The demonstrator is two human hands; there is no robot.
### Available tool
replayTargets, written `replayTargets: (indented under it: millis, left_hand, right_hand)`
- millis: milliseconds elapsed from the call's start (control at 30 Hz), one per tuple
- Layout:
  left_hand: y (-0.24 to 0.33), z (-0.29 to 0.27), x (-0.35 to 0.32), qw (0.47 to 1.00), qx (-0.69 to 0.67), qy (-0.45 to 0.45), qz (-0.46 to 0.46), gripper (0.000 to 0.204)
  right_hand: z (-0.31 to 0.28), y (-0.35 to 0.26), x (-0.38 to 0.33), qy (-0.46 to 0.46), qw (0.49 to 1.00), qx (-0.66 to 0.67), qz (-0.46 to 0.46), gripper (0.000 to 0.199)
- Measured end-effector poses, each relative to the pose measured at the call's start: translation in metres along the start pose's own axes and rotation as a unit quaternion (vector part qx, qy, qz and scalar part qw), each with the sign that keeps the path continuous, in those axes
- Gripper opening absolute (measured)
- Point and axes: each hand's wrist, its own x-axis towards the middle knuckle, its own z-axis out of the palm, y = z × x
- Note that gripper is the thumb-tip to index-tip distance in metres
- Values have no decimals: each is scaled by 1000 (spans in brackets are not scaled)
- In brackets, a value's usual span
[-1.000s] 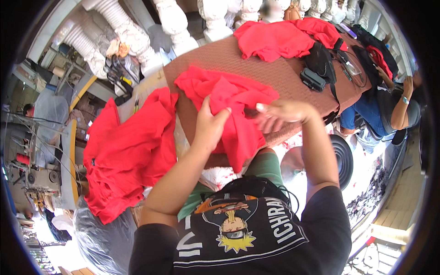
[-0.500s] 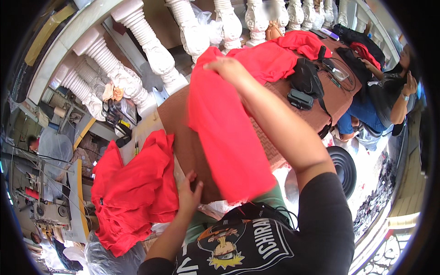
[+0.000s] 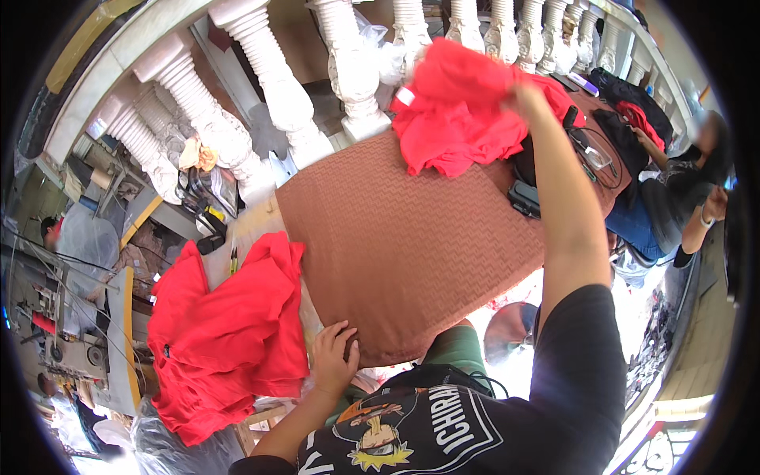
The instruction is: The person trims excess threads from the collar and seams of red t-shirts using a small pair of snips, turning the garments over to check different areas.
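My right hand is stretched out to the far side of the table, closed on a red garment and somewhat smeared by motion. That garment is bunched up, with a small white tag on its left edge. My left hand rests on the near edge of the brown patterned cloth, its fingers apart and nothing in them. To the left of it, a heap of red garments hangs over the table's left end.
White balusters line the far side. A black bag and a dark grey case lie at the right, beside cables. Another person sits at the far right with dark fabric. A sewing machine stands at the left.
The long red piece has moved from the middle of the table to the far side with my right hand, uncovering the brown cloth. My left hand has come down onto the near edge.
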Motion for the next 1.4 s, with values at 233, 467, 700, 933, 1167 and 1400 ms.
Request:
replayTargets:
  millis: [233, 467, 700, 933, 1167, 1400]
  left_hand:
    - [-11, -8, 4, 993, -112, -4, -35, 24]
    - [116, -176, 73, 678, -596, -327, 280, 59]
    - [181, -176, 12, 366, -827, -203, 375, 96]
    - [160, -190, -8, 417, -785, -161, 429, 97]
    - [152, -217, -30, 468, -799, -159, 342, 114]
    - [114, -240, -53, 570, -712, -167, 374, 118]
  right_hand:
    - [22, 43, -199, -476, 861, -178, -9, 51]
    - [62, -83, -384, -908, 316, 65, -269, 38]
    - [57, -134, -417, -859, 411, 7, -305, 17]
    - [117, -92, -400, -835, 423, -38, -350, 28]
    - [241, 108, -355, -594, 745, -303, -22, 38]
    - [320, 158, -397, -455, 815, 8, 358, 54]
